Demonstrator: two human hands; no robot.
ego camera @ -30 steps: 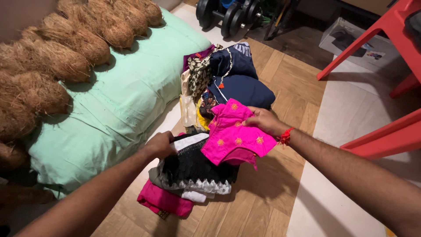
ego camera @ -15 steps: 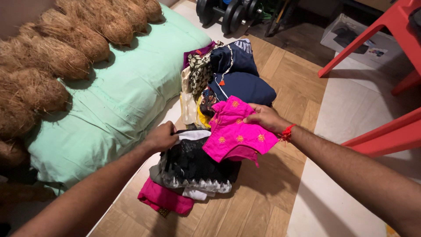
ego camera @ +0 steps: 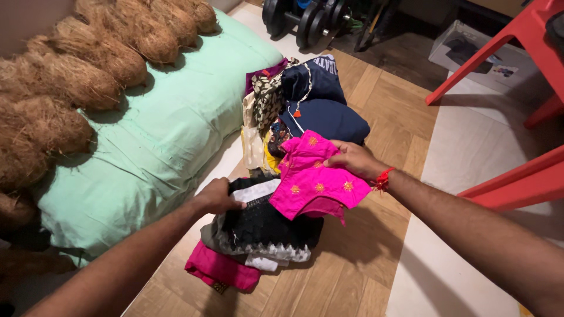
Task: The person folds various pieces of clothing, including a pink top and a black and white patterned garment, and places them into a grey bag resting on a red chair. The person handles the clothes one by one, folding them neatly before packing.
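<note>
R hand (ego camera: pixel 351 159) fingers pinch-grip pink blouse (ego camera: pixel 314 183) at top edge above clothes pile (ego camera: pixel 264 226) on floor, L hand (ego camera: pixel 216 196) fingers closed on black lace garment (ego camera: pixel 264 223); both look light, soft, floppy, so best gripped at edge/seam.

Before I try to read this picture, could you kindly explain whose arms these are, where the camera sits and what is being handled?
There is no machine: a person wears the camera on the head, so it looks down at their own two arms. The right hand, with a red thread at the wrist, grips a bright pink embroidered blouse. The left hand closes its fingers on a black garment with white trim, the top of a small pile on the wooden floor. Behind lies a heap of navy and patterned clothes; to the left, a mint green sheet.
</note>
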